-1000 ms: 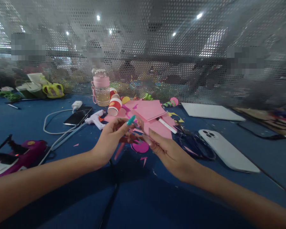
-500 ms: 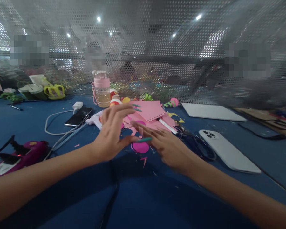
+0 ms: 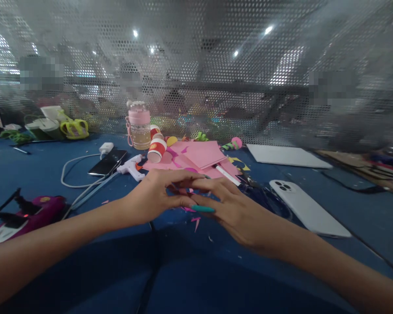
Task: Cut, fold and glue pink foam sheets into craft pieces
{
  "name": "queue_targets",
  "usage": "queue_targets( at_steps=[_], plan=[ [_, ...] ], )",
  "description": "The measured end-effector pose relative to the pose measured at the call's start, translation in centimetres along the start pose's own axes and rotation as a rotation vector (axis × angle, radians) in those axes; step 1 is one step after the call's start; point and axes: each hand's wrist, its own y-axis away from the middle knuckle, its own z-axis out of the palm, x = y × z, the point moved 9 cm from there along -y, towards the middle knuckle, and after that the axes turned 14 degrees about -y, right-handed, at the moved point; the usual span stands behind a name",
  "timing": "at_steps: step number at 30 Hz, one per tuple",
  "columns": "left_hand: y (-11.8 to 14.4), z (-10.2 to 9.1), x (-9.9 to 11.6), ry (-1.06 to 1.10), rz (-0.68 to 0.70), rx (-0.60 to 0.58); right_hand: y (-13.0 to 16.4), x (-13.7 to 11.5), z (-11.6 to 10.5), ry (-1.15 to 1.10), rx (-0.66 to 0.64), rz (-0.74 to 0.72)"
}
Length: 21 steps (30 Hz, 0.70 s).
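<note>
My left hand [image 3: 153, 192] and my right hand [image 3: 237, 209] meet in the middle, above the table. Fingers of my left hand lie over those of my right hand, and its thumb, with a long teal nail, presses in from below. My right hand has its fingers stretched toward the left, partly overlapped. No object shows between them. Under and behind the hands lie pink paper sheets [image 3: 201, 153] and magenta paper scraps. A white marker [image 3: 227, 175] rests on the sheets.
Left: a glue gun [image 3: 132, 167], a black phone [image 3: 108, 162], a charger [image 3: 106, 148] and a purple power strip [image 3: 36, 211]. Behind: a pink-lidded bottle [image 3: 139, 126] and paper cups [image 3: 157, 149]. Right: a white phone [image 3: 309, 208] and a white flat board [image 3: 288, 155]. A perforated screen [image 3: 196, 78] borders the table.
My hands have come together from slightly apart, and their fingers now overlap. My left hand has lowered, uncovering the glue gun and a cup. The view has shifted a little.
</note>
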Motion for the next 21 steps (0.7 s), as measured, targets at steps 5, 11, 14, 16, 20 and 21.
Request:
queue_targets(
  at_steps=[5,11,14,16,20,21],
  plan=[
    [0.7,-1.5,1.4,-0.152,0.17,0.223,0.3,0.0,-1.0,-0.013,0.153,0.059],
    [1.6,-2.5,2.3,-0.261,0.292,0.406,0.6,-0.4,-2.4,-0.05,0.447,0.024],
    [1.7,-2.7,2.6,-0.33,0.295,0.437,1.1,0.8,-3.0,-0.098,0.542,0.071],
    [1.7,-3.0,2.7,-0.342,0.281,0.455,1.2,1.5,-3.0,-0.118,0.52,0.108],
    [1.5,-3.1,2.4,-0.323,0.239,0.451,1.2,0.6,-3.3,0.068,0.467,0.019],
    [1.4,-3.1,2.3,-0.315,0.23,0.447,1.2,0.1,-3.3,0.132,0.465,-0.018]
  ],
)
